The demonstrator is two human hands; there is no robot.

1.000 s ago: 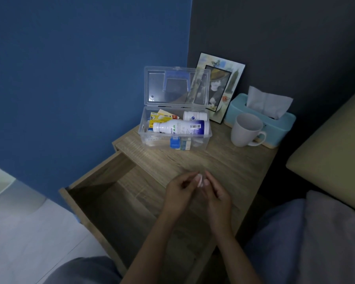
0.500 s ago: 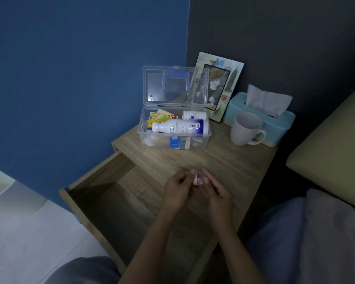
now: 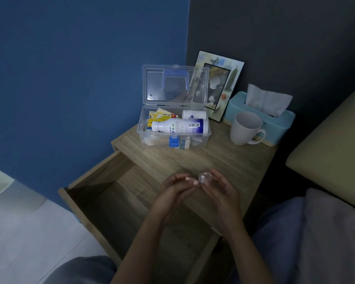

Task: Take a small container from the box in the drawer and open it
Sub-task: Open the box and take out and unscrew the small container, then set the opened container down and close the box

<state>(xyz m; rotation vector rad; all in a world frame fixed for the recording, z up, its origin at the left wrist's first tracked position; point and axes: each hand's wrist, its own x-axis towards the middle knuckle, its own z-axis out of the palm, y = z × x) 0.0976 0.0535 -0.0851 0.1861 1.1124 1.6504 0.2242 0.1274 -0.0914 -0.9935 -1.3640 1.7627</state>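
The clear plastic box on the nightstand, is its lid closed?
No. The clear plastic box stands on the nightstand with its lid swung up and back, leaving the bottles inside uncovered.

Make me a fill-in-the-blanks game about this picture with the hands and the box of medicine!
1. The clear plastic box on the nightstand has its lid ____.
2. The small container is held in the ____ hand.
3. The white mug stands in front of the blue ____ box.
4. The wooden drawer below the hands is pulled ____.

Missing words: open; right; tissue; open
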